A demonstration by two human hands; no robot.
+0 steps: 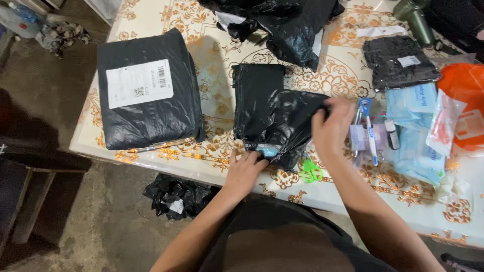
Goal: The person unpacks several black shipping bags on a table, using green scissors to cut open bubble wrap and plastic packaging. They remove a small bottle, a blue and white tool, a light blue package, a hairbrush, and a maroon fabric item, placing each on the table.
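Nearest the camera, the person's two bare forearms reach forward from a dark shirt. The left hand (245, 168) rests at the near edge of the bench (222, 60), fingers curled and pressing down on the near end of a black plastic mailer bag (275, 123), where a bit of pale blue shows through the opening. The right hand (330, 128) sits a little farther in and to the right, fingers pinched together on the glossy black film at the bag's upper right corner. The bag lies in the middle of the bench, near its front edge, wrinkled on the right and flat and folded on the left.

Just below the right wrist, a pair of green-handled scissors (311, 171) lies on the bench's ornate orange-and-cream cover. On the floor below the bench edge sits a crumpled black bag (176, 195).

To the left of the held bag, well apart from it, lies a large black parcel (148, 90) with a white label on top. To the right of the right hand are a blue-handled razor (368, 128), a small dark tube beside it, and pale blue packets (416, 141) overlapping an orange packet (466, 100).

Farther back, a flat black packet (398, 63) with a small white label lies on the right, a heap of loose black plastic (282, 25) fills the middle, and a green metal bottle (416, 20) lies at the far right corner.
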